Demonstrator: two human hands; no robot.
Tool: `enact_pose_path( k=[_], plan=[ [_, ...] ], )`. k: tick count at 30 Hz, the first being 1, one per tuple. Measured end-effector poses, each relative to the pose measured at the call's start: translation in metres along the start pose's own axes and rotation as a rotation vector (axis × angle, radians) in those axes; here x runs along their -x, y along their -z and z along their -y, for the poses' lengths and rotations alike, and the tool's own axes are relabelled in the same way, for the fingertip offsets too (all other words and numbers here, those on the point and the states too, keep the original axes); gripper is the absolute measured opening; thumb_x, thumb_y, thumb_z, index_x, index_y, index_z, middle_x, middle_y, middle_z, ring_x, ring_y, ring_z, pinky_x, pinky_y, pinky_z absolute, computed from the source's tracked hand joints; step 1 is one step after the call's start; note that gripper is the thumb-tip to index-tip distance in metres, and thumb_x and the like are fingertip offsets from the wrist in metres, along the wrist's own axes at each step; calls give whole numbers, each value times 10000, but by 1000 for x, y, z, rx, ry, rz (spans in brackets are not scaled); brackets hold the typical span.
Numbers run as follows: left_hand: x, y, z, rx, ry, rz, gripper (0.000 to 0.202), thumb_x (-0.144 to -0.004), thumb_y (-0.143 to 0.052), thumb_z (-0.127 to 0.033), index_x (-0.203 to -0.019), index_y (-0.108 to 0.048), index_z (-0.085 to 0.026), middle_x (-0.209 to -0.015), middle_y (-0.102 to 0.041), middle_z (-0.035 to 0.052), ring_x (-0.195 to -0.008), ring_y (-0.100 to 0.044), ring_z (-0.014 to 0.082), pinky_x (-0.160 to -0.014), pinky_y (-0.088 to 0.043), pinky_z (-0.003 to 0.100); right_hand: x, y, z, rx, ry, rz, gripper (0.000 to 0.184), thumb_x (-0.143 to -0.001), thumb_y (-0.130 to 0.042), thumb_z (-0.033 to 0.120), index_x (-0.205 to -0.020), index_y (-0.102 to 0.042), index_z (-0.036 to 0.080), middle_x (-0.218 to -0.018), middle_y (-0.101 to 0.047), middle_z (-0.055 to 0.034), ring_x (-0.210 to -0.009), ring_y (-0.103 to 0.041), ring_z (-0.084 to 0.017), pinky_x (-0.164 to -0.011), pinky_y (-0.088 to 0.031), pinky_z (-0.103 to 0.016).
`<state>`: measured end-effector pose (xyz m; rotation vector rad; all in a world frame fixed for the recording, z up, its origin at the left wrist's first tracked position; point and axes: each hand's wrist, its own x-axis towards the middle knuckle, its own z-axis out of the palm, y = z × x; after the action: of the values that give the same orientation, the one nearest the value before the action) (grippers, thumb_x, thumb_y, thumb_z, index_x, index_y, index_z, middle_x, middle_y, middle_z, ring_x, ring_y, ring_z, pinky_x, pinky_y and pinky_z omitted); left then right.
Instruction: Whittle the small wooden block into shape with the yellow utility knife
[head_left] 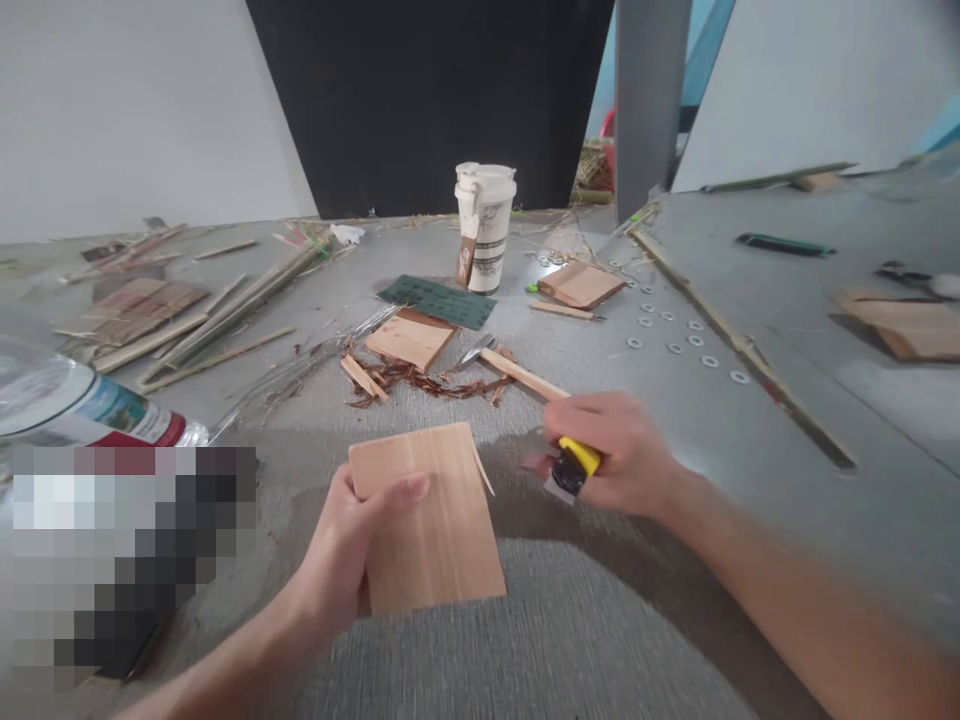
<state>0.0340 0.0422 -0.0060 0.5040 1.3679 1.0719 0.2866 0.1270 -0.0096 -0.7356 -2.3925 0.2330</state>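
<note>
My left hand (346,545) grips a flat, squarish wooden board (439,530) by its left edge, thumb across its face. A thin splinter (484,472) juts from the board's upper right edge. To the right, apart from the board, my right hand (619,452) is closed around a yellow and black utility knife (576,466). Its tip points down and left, partly blurred. Just beyond that hand lies a small hammer (521,374) with a pale wooden handle. Reddish bark shavings (427,384) lie around another wooden block (410,338).
A lidded paper cup (486,230) stands behind a dark green sheet (437,301). Several metal washers (709,362) are scattered at right, near a long bamboo strip (739,345). Wooden sticks (240,310) lie at left, beyond a plastic bottle (97,400). A wood block (581,284) lies right of the cup.
</note>
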Motion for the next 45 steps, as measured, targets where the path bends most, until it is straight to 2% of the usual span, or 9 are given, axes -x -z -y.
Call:
enact_pose_path(
  k=[3, 8, 13, 16, 22, 25, 31, 40, 45],
  plan=[
    [2, -3, 1, -15, -34, 82, 493, -564, -892, -450, -906, -685, -161, -756, -764, 84, -615, -742, 291, -538, -609, 356, -2, -10, 18, -155, -65, 4, 259, -893, -666, 275, -742, -461, 226, -632, -423, 70, -556, -354, -92, -533, -269, -265],
    [2, -4, 4, -119, -122, 5, 451, -576, -903, -436, -877, -724, -152, -778, -782, 97, -654, -750, 284, -546, -593, 315, -8, -15, 39, -446, -219, -27, 147, -909, -612, 223, -786, -532, 210, -639, -466, 66, -568, -378, -85, -542, -300, -245],
    [3, -3, 3, -193, -161, 33, 436, -591, -898, -435, -892, -757, -153, -808, -797, 96, -690, -750, 278, -562, -588, 299, -7, -14, 40, -469, -259, 16, 130, -844, -676, 185, -770, -571, 200, -650, -505, 70, -581, -405, -77, -557, -314, -235],
    [6, -4, 2, -223, -193, 26, 391, -583, -897, -397, -858, -772, -150, -778, -790, 79, -661, -728, 247, -548, -563, 270, -7, -14, 40, -490, -261, 57, 150, -807, -682, 134, -753, -558, 200, -634, -465, 86, -569, -376, -67, -548, -291, -231],
    [10, -7, 0, -278, -257, 9, 296, -631, -856, -354, -831, -781, -150, -724, -761, 57, -649, -692, 218, -561, -525, 249, -11, -12, 42, -578, -351, 139, 270, -870, -628, 191, -667, -450, 204, -609, -368, 83, -562, -305, -75, -515, -247, -243],
    [10, -6, 0, -257, -232, 49, 308, -623, -868, -350, -846, -780, -158, -747, -769, 64, -672, -706, 228, -575, -534, 256, -13, -10, 41, -650, -372, 170, 320, -885, -621, 226, -639, -418, 204, -596, -345, 81, -556, -294, -76, -498, -235, -245],
    [3, 2, 1, -244, -138, 232, 349, -661, -866, -410, -902, -790, -168, -812, -795, 92, -688, -734, 246, -579, -569, 278, -13, -6, 40, -789, -393, 207, 289, -861, -633, 184, -637, -450, 190, -572, -368, 91, -537, -305, -58, -490, -250, -219],
    [10, -9, -1, -125, -122, 108, 313, -557, -901, -327, -797, -745, -203, -678, -759, 27, -631, -730, 230, -526, -544, 258, -11, -6, 36, -925, -455, 317, 281, -847, -607, 148, -633, -432, 197, -558, -384, 92, -532, -293, -62, -476, -227, -227],
    [3, -2, 1, -145, -76, 117, 413, -535, -920, -374, -848, -729, -186, -694, -761, 40, -657, -748, 255, -542, -573, 275, -10, -2, 35, -1059, -517, 359, 261, -820, -583, 143, -632, -416, 210, -575, -363, 87, -532, -284, -71, -466, -208, -240]
  ],
)
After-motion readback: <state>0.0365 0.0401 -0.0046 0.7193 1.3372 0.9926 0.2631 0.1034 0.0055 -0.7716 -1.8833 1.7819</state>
